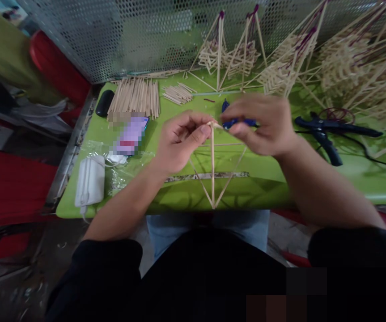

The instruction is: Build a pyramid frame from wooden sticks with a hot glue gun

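Note:
Above the table's front edge stands a wooden stick frame (213,165), its sticks forming a pyramid-like shape. My left hand (182,141) is closed, thumb and fingers pinching the frame's top joint. Close by on the right, my right hand (263,125) is blurred by motion, with thumb and fingers drawn together. Something thin and pale runs from the joint to its fingertips; I cannot make out what it is. Partly hidden behind this hand lies a dark blue tool (226,106).
A stick pile (134,98) and shorter sticks (179,93) lie at the back left. The phone (130,136) and white power bank (90,181) are at left. Finished-looking stick structures (219,53) line the back and right. A dark glue gun (323,132) with a cord lies right.

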`<action>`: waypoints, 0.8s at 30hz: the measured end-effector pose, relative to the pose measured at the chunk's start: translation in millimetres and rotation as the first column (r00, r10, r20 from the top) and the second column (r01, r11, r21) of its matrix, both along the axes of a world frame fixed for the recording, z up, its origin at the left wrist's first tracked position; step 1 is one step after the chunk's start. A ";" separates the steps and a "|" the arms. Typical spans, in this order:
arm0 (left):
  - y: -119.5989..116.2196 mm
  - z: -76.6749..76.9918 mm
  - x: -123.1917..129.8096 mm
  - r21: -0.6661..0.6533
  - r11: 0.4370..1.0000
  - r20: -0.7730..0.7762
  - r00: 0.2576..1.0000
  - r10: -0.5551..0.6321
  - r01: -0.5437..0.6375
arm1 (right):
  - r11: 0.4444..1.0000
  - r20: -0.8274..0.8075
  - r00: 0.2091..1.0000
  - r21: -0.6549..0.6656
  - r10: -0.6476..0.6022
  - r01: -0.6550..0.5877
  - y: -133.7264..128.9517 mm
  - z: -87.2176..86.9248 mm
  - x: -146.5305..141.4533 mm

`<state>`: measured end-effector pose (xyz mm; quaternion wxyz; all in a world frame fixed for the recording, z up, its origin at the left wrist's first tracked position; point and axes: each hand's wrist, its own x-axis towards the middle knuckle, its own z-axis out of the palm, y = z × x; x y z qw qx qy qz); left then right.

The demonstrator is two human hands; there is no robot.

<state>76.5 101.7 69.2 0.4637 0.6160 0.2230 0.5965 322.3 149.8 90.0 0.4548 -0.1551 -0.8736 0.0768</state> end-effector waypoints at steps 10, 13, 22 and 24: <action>26.1 -10.5 -19.9 -0.041 0.997 0.055 0.996 0.067 -0.065 | 0.696 0.814 0.512 -0.199 -0.274 0.689 81.6 -29.5 63.3; 27.4 -11.3 -19.9 -0.064 0.996 0.055 0.996 0.067 -0.063 | 0.672 0.823 0.461 -0.138 -0.331 0.728 77.3 -43.1 45.8; 20.1 -6.8 -16.7 -0.153 0.988 0.088 0.995 0.037 -0.024 | 0.499 0.623 0.483 -0.166 -0.615 0.850 87.3 -62.6 39.8; 19.9 -7.0 -15.4 -0.163 0.987 0.104 0.994 0.017 0.000 | 0.482 0.451 0.536 -0.239 -0.714 0.843 97.3 -59.4 53.3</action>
